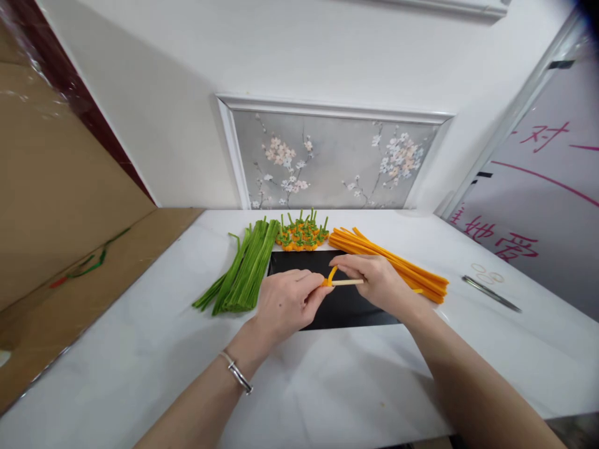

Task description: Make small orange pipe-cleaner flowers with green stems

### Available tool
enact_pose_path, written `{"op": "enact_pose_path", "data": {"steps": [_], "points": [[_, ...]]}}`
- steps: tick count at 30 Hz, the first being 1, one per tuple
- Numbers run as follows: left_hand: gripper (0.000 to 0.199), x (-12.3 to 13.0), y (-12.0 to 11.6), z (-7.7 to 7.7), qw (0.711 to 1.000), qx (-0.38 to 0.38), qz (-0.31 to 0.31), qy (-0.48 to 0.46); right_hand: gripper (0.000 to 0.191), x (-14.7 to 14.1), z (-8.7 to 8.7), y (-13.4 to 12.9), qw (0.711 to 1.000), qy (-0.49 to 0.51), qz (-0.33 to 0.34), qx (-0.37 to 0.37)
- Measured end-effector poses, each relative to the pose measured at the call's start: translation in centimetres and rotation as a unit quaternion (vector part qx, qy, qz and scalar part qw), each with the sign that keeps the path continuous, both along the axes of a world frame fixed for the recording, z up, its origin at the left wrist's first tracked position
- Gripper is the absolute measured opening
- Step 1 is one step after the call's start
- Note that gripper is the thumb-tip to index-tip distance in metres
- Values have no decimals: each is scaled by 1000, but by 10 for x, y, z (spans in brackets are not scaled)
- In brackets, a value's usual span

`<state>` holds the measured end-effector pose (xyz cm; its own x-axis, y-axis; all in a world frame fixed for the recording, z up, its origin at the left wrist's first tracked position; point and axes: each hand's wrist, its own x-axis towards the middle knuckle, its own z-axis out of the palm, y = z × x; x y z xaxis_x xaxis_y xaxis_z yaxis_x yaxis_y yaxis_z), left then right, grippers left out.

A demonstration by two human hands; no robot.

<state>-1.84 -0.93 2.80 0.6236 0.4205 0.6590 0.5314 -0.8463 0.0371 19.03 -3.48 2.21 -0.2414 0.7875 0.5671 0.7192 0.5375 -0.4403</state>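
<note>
Our left grip (290, 299) is closing thumb and forefinger on an orange fuzzy stem (332, 274), pressing its coil against a pale wooden stick (349, 282). Our right grip (377, 280) is nearly closed, its fingertips holding the stem's upturned free end; the stick is running into its curled fingers, and we cannot tell how tightly they are clasping it. This coil is looking only partly made, with a length of stem standing loose between both grips.

Directly beneath the grips, a black mat (349, 312) is lying on the white surface (299, 380). Just beyond them, a cluster of orange-and-green pieces (304, 237) is standing with green stalks up; we are judging these finished. Left of our left grip, a bundle of green stems (250, 268) is waiting; behind the right grip, a bundle of orange stems (397, 259) is lying slantwise, so plenty of material is remaining. Farther right, metal tweezers (491, 294) and some thin rings (496, 277) are resting near each other.
</note>
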Motion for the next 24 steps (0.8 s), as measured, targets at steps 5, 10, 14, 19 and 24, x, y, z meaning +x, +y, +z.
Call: {"op": "enact_pose_path", "data": {"steps": [5,10,14,19,24], "points": [[29,0,3,1,1000,8,-6,1,26,-2,6,-3,996,-2,-51,72],[31,-1,3,2,1000,8,-23,10,26,-3,8,-6,992,-41,-87,86],[28,-2,1,4,999,6,-39,12,21,-1,3,-3,996,-60,-39,45],[29,-2,1,4,1000,6,-9,-16,22,-3,1,-3,992,-121,37,-12],[24,-2,3,1,998,0,52,-40,24,-11,4,-11,984,-173,49,-17]]}}
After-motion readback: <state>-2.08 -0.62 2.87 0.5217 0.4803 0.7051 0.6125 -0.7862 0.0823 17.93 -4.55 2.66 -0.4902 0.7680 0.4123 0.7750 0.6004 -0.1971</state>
